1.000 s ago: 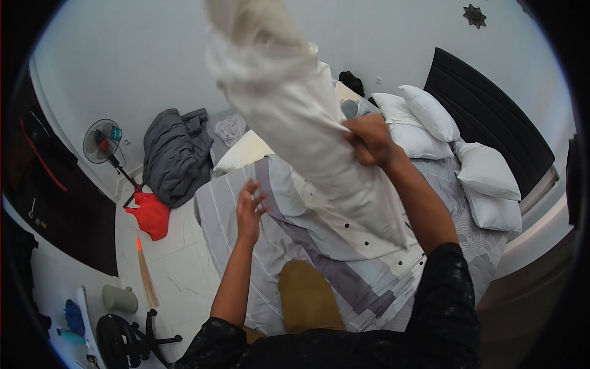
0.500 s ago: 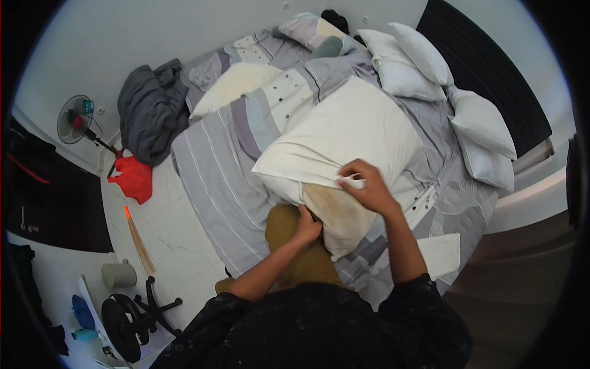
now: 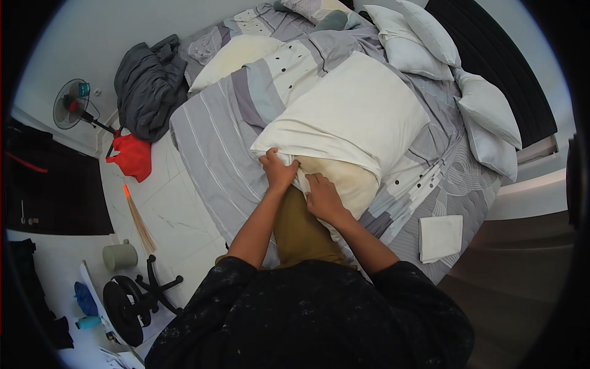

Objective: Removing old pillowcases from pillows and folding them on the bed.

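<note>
A white pillowcase (image 3: 350,114) lies over most of a large pillow on the bed, and the pillow's cream, stained end (image 3: 347,181) sticks out of the case's near opening. My left hand (image 3: 279,173) is closed on the case's edge at its near left corner, the thumb by the opening. Just right of it, my right hand (image 3: 324,198) has bent fingers on the pillow's exposed left side and seems to pinch it; its thumb is partly hidden. The pillow's near end rests against my leg in olive trousers (image 3: 301,227).
A folded white cloth (image 3: 440,238) lies on the grey mattress at right. White pillows (image 3: 488,114) lean by the dark headboard (image 3: 498,67); a cream pillow (image 3: 233,58) lies farther left. A grey blanket (image 3: 150,86), fan (image 3: 70,104), broom (image 3: 140,221) and chair base (image 3: 157,284) are at left.
My left hand has moved up and left onto the case's corner. My right hand has left the case's edge and come down-left to the pillow's side. The whole view has shifted slightly.
</note>
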### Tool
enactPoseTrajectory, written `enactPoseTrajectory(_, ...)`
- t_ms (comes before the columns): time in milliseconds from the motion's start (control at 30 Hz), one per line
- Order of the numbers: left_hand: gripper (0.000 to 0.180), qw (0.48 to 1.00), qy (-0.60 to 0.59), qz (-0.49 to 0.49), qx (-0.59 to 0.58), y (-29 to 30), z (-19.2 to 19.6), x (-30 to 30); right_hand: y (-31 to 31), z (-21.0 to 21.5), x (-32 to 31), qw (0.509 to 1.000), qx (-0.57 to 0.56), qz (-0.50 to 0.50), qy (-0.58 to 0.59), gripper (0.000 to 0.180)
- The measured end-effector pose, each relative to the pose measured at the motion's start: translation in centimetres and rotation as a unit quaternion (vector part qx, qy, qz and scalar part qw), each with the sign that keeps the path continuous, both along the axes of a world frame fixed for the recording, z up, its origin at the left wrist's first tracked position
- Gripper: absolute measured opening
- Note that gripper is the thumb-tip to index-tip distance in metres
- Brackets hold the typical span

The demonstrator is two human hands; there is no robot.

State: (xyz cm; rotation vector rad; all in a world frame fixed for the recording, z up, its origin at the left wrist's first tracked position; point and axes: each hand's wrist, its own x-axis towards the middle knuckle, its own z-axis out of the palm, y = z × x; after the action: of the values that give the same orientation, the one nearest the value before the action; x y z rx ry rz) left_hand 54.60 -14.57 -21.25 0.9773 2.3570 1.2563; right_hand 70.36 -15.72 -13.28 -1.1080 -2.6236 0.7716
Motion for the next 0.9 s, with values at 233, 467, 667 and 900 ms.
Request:
enactPoseTrajectory(233,0.041,0.999,-0.016,-0.017,0.030,-2.2,-1.5,-3.0,0.8,-3.5,-1.6,0.995,0.086,-0.041,-0.005,0.025)
enactPoseTrajectory(467,0.013,0.994,0.006,-0.100,0.033,-1.7,-1.2,-2.3,1.9,-3.6,-1.4,0.992,0.054,-0.082,0.078,0.008)
enactPoseTrajectory(667,0.015,0.996,0.010,-0.083,0.036,-0.9,-0.1,-2.5,3.1,0.8,-0.5,0.996,0.047,-0.069,0.018,0.033)
enactPoseTrajectory(900,0.015,0.990,0.074,0.016,0.123,-0.2,0.5,-7.8,3.5,9.9,2.5,0.959,0.220,-0.109,0.144,0.033)
